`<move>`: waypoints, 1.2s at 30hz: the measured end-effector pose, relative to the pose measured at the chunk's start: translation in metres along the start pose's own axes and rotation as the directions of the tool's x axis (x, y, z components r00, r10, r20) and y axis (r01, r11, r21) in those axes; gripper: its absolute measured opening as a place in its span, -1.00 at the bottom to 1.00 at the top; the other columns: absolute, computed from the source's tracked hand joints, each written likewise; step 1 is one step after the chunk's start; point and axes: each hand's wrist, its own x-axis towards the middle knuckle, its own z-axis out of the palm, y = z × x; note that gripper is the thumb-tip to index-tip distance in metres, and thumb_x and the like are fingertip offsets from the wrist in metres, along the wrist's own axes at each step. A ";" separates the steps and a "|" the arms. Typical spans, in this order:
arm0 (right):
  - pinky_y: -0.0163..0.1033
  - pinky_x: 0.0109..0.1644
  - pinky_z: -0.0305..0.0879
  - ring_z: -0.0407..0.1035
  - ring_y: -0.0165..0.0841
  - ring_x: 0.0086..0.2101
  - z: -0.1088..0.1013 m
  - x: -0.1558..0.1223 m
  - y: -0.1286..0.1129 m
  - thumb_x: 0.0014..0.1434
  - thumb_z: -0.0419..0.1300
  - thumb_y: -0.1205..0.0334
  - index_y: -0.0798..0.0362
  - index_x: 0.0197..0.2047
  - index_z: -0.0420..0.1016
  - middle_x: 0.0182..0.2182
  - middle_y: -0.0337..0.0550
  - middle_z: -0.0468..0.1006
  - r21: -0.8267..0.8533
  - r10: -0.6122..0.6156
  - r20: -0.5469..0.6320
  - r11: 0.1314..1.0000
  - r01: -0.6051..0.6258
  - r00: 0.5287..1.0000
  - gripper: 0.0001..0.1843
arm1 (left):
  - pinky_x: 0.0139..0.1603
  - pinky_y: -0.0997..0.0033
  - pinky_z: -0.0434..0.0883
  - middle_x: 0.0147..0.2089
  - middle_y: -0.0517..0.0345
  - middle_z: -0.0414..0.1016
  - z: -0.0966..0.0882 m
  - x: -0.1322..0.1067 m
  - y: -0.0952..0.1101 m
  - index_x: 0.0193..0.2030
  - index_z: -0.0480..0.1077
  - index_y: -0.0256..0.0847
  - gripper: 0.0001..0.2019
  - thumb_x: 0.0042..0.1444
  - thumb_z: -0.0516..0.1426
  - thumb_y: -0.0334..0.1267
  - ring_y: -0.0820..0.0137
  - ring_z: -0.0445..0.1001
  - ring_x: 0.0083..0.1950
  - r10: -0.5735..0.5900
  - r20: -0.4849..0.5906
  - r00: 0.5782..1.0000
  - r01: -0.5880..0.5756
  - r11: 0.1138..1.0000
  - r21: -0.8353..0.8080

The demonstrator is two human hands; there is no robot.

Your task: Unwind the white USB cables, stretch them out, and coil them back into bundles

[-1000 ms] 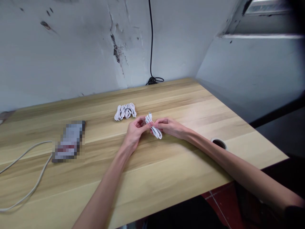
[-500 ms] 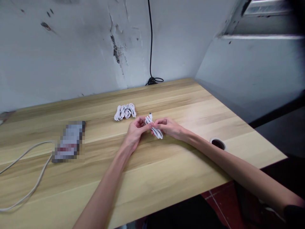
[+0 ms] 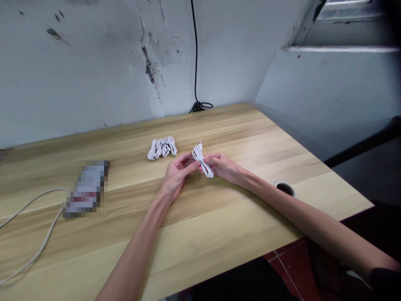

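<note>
Between both hands, just above the table, is a white cable (image 3: 207,169) folded into a narrow bundle. Its plug end sticks up at the top, and a dark tie seems to cross its middle. My left hand (image 3: 179,171) pinches the bundle from the left, with the thumb at its middle. From the right, my right hand (image 3: 222,166) grips the same bundle with thumb and fingers; some fingertips are hidden behind it. Beyond my left hand, several coiled white cables (image 3: 162,148) lie side by side on the wooden table (image 3: 200,242).
At the left lies a blurred-out phone-like device (image 3: 86,188) with a white cord (image 3: 46,238) running off the edge. A roll of tape (image 3: 285,189) sits beyond my right forearm. A black cable (image 3: 196,54) hangs down the wall and is bunched at the table's back edge.
The cable bundle has turned slightly in my fingers, and its dark-tied middle shows more plainly between the thumbs. My right thumb has shifted off the bundle's middle. The view has moved slightly.
</note>
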 end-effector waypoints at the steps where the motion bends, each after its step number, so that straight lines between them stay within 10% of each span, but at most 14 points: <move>1: -0.31 -0.25 0.31 0.43 -0.42 -0.38 0.001 0.000 0.000 0.12 0.31 0.18 0.11 -0.29 0.62 -0.40 -0.12 0.60 -0.006 -0.003 -0.003 1.000 0.003 1.000 -0.83 | 0.08 0.26 0.39 0.02 0.00 0.58 0.000 0.000 -0.001 -0.02 0.56 -0.19 -0.61 -0.04 0.39 -0.28 0.28 0.51 0.00 0.002 -0.001 1.000 -0.002 1.000 0.001; 36: -0.22 -0.19 0.32 0.44 -0.37 -0.34 -0.010 -0.004 0.002 0.13 0.37 0.11 0.06 -0.32 0.65 -0.38 -0.16 0.60 -0.137 -0.037 0.085 0.989 0.049 0.996 -0.82 | -0.17 0.31 0.50 -0.02 -0.02 0.57 0.005 -0.005 0.004 0.01 0.50 -0.22 -0.53 -0.06 0.39 -0.16 0.24 0.53 -0.10 0.025 0.000 1.000 -0.025 0.991 0.128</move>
